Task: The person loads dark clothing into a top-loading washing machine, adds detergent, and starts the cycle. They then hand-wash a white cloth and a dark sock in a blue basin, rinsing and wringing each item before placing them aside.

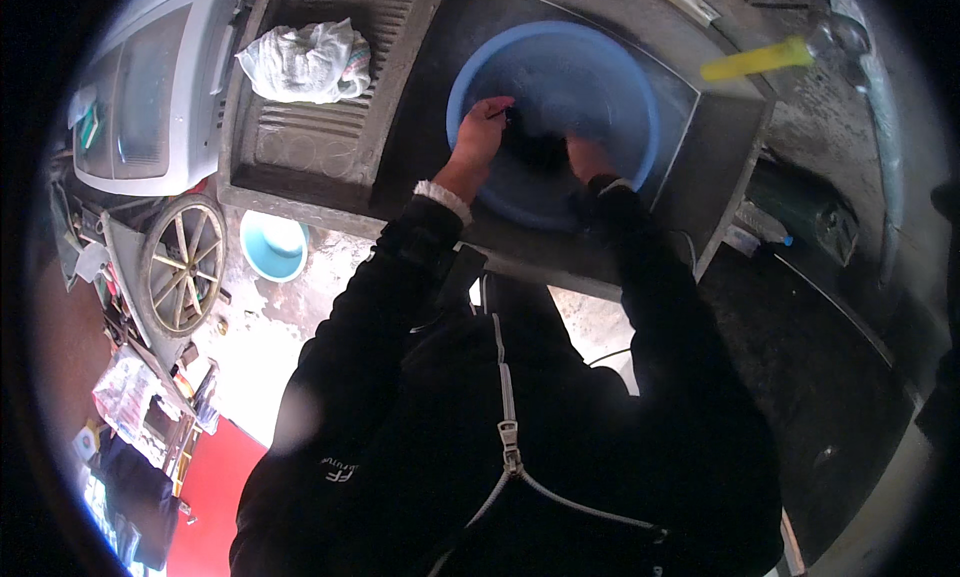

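A large blue plastic basin (459, 97) sits in the stone sink in front of me. Dark wet cloth (536, 148) lies low inside it, between my hands. At the basin's left side, my left hand (482, 131) grips an edge of this cloth, with a thin dark strip showing between thumb and fingers. My right hand (586, 155) reaches over the near right rim and is closed against the cloth's other side. Its fingertips are blurred and hidden by the dark material. Black sleeves with pale fluffy cuffs cover both wrists.
Left of the basin, a bundled white towel (304, 61) lies on the ribbed washboard (307, 119). A yellow tube (757, 58) hangs from the tap at upper right. A white washing machine (176, 89), a light-blue bucket (274, 247) and a spoked wheel (185, 266) stand left.
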`<action>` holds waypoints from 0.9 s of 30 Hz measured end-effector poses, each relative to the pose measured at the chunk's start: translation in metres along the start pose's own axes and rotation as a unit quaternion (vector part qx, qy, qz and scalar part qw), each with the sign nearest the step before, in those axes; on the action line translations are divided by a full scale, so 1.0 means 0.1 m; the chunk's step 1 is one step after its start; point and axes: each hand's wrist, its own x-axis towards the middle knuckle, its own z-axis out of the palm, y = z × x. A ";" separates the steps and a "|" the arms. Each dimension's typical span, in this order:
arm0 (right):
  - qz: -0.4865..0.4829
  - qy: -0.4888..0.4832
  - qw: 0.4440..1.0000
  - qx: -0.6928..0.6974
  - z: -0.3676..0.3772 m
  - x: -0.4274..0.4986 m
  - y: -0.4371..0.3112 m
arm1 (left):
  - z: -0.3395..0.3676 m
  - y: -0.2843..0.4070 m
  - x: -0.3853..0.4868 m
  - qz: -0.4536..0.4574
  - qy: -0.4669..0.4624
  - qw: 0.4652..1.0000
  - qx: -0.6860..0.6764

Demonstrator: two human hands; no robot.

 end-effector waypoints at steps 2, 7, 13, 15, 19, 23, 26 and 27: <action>0.032 0.025 0.999 0.037 -0.57 -0.11 -0.19 | 0.02 0.06 -0.03 -0.003 -0.008 1.000 -0.021; -0.097 0.126 0.987 0.019 -1.71 -0.80 -0.89 | 0.01 0.20 -0.06 0.023 -0.013 0.998 -0.056; -0.125 0.133 0.980 -0.082 -1.26 -1.17 -0.92 | -0.08 0.22 -0.14 0.006 -0.002 0.995 -0.095; -0.165 0.080 0.976 -0.115 -0.83 -1.13 -0.69 | -0.12 0.18 -0.18 -0.002 0.002 0.996 -0.087; -0.048 -0.061 0.997 -0.014 -0.28 -0.67 -0.21 | -0.20 0.10 -0.22 -0.016 0.004 0.996 -0.093; 0.078 0.040 0.996 0.027 -0.01 -0.22 -0.16 | -0.26 0.07 -0.22 -0.002 0.002 0.994 -0.108; 0.075 0.054 0.995 -0.032 0.23 0.06 -0.43 | -0.26 0.08 -0.26 -0.012 0.003 0.993 -0.115; 0.064 0.038 0.995 -0.063 0.30 0.11 -0.50 | -0.27 0.09 -0.28 -0.008 -0.005 0.993 -0.120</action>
